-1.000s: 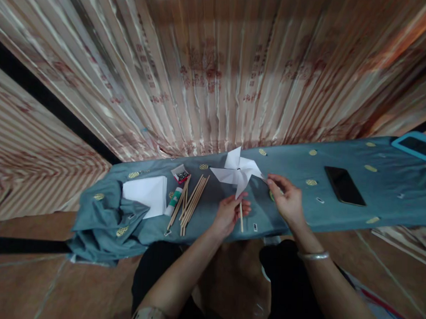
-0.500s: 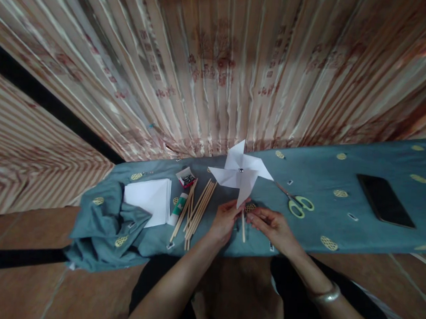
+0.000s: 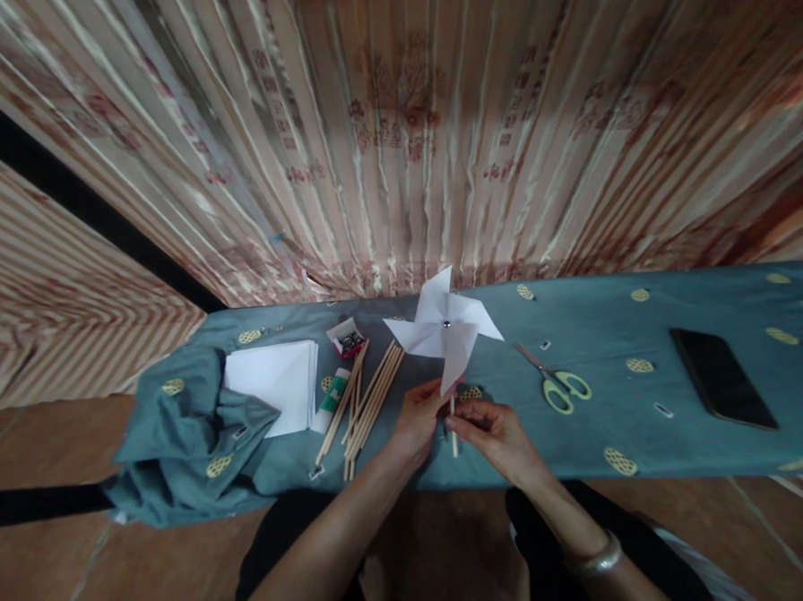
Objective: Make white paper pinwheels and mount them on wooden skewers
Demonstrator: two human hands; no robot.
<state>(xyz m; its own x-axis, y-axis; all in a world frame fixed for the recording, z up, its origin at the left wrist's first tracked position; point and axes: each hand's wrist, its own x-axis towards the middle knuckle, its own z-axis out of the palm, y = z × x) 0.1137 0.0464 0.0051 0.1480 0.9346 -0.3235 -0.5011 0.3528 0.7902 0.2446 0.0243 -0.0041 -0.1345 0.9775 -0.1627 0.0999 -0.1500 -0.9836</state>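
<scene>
A white paper pinwheel (image 3: 446,328) with a shiny pin at its centre stands up from a thin wooden stick (image 3: 454,442). My left hand (image 3: 420,418) is closed round the stick just under the lowest blade, its fingertips partly hidden behind the paper. Lower on the same stick, my right hand (image 3: 487,431) pinches it between thumb and fingers. The stick's bottom end shows below both hands, over the cloth.
Left of my hands lie several wooden sticks (image 3: 373,402), a glue stick (image 3: 330,399), a small box of pins (image 3: 347,338) and white paper (image 3: 276,379). Scissors (image 3: 558,387) and a phone (image 3: 724,377) lie rightward on the blue cloth (image 3: 602,320). A curtain (image 3: 409,157) hangs behind.
My right hand has moved slightly down and left, closing on the stick below my left hand. The pinwheel has shifted a little left in view, with its blades in much the same position.
</scene>
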